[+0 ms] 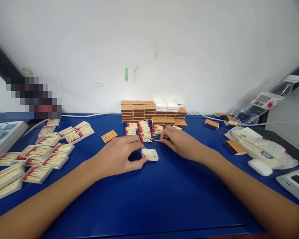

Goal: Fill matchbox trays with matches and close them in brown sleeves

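A white wall rises behind a blue desk. Over the desk's left side spreads a group of open matchbox trays filled with red-headed matches, some trays overlapping others. Against the foot of the wall, near the middle, stands a stack of orange-and-brown matchboxes, several layers high, with white trays on top of its right part. To the right, a clear plastic bottle with dark contents leans at a slant, and a soft tissue pack lies in front of it. A white power strip with blue sockets sits at the far left.

The left hand is curled, its thumb and fingers gripping the left end of a small white tray. The right hand is pinched together at the fingertips, holding one end of a single match. Just beyond the hands, in front of the stack, lie bundles of loose matches, their heads mostly pointing left. An orange matchbox rests just beyond the left hand's knuckles. The small white tray is low on the desk between the hands, with a few matches inside. Smallest is the single match, lying roughly sideways near the bundles.
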Motion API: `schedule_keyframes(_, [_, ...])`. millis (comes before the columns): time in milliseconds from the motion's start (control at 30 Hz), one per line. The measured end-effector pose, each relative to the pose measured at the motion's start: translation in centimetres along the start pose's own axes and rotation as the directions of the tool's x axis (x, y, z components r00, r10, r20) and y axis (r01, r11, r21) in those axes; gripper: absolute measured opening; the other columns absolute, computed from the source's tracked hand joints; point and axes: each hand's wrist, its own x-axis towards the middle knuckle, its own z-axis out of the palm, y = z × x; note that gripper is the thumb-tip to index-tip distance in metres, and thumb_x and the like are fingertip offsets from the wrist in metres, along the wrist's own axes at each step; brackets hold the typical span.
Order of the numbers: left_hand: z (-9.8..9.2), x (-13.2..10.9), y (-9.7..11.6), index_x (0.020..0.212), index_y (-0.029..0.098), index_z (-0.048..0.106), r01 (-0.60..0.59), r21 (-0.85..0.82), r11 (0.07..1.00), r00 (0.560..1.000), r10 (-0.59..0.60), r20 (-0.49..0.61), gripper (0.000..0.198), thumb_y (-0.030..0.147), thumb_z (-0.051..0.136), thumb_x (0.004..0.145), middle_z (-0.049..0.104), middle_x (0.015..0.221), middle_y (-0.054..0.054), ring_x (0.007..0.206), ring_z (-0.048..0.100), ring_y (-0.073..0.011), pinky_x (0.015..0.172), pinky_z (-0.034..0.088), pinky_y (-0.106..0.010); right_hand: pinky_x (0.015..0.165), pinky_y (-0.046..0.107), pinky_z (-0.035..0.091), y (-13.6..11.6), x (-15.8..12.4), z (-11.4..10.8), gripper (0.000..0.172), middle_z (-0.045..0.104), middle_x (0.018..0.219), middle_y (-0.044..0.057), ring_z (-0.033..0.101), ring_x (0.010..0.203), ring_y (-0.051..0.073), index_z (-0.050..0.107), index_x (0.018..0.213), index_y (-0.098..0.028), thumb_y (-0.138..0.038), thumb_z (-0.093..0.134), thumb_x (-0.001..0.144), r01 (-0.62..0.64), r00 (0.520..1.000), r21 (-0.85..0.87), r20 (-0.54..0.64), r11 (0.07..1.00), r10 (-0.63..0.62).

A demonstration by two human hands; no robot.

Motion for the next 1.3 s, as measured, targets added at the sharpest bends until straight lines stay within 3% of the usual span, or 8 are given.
schedule_keyframes(433, [0.2,0.0,-0.7,0.112,0.019,0.070,-0.062,0.031,0.998,0.996,0.064,-0.069,0.022,0.033,0.071,0.095,0.071,0.105,-0.003,0.095,0.069,-0.0196,0.079,0.053,-0.031,0.076,0.034,0.049,-1.1,-0.5,-0.7,0.011,0.061,0.105,0.007,0.062,0.087,0.021,0.057,0.101,-0.021,-0.025,0.049,0.107,0.050,0.995,-0.011,-0.090,0.999,-0.050])
schedule_keyframes(633, [0.3,0.0,-0.5,0.107,0.019,0.073,-0.001,0.053,0.999,0.996,0.006,-0.084,0.024,0.040,0.070,0.095,0.071,0.100,-0.004,0.090,0.069,-0.0199,0.077,0.052,-0.032,0.071,0.032,0.048,-2.3,-0.7,-1.1,0.010,0.062,0.103,0.008,0.062,0.084,0.021,0.058,0.101,-0.020,-0.026,0.053,0.107,0.088,0.974,-0.078,-0.202,0.993,-0.102])
schedule_keyframes(900, [0.5,-0.1,-0.1,0.105,0.018,0.074,0.006,0.035,0.999,0.997,-0.004,-0.082,0.026,0.041,0.069,0.094,0.071,0.098,-0.005,0.089,0.069,-0.0210,0.077,0.054,-0.034,0.061,0.030,0.044,-5.2,-1.2,0.1,0.010,0.063,0.102,0.006,0.062,0.073,0.016,0.059,0.098,-0.018,-0.018,0.053,0.106,0.186,0.978,-0.135,-0.073,0.973,-0.197])
schedule_keyframes(1000, [0.5,-0.1,0.0,0.105,0.018,0.073,-0.013,0.039,0.999,0.995,0.016,-0.095,0.024,0.040,0.069,0.094,0.071,0.099,-0.006,0.089,0.069,-0.0213,0.078,0.054,-0.035,0.062,0.030,0.045,-5.2,-1.3,0.3,0.011,0.064,0.103,0.007,0.063,0.074,0.017,0.059,0.099,-0.020,-0.020,0.050,0.106,0.180,0.979,-0.111,-0.072,0.977,-0.189])
schedule_keyframes(1133, [0.6,-0.1,0.0,0.105,0.019,0.073,-0.028,0.032,0.999,0.995,0.031,-0.091,0.023,0.039,0.069,0.094,0.072,0.100,-0.006,0.091,0.069,-0.0213,0.080,0.055,-0.034,0.066,0.031,0.047,-4.7,-1.2,0.3,0.010,0.065,0.104,0.006,0.063,0.078,0.017,0.059,0.103,-0.022,-0.029,0.053,0.107,0.170,0.984,0.047,-0.063,0.984,-0.167])
schedule_keyframes(1300, [0.6,-0.1,0.0,0.107,0.020,0.073,-0.019,0.041,0.999,0.997,0.022,-0.069,0.024,0.040,0.070,0.094,0.072,0.101,-0.005,0.090,0.069,-0.0213,0.077,0.054,-0.034,0.073,0.033,0.047,-2.0,-0.3,0.1,0.013,0.063,0.098,0.006,0.061,0.084,0.020,0.065,0.103,-0.022,-0.029,0.054,0.106,0.096,0.980,0.060,-0.181,0.994,-0.084])
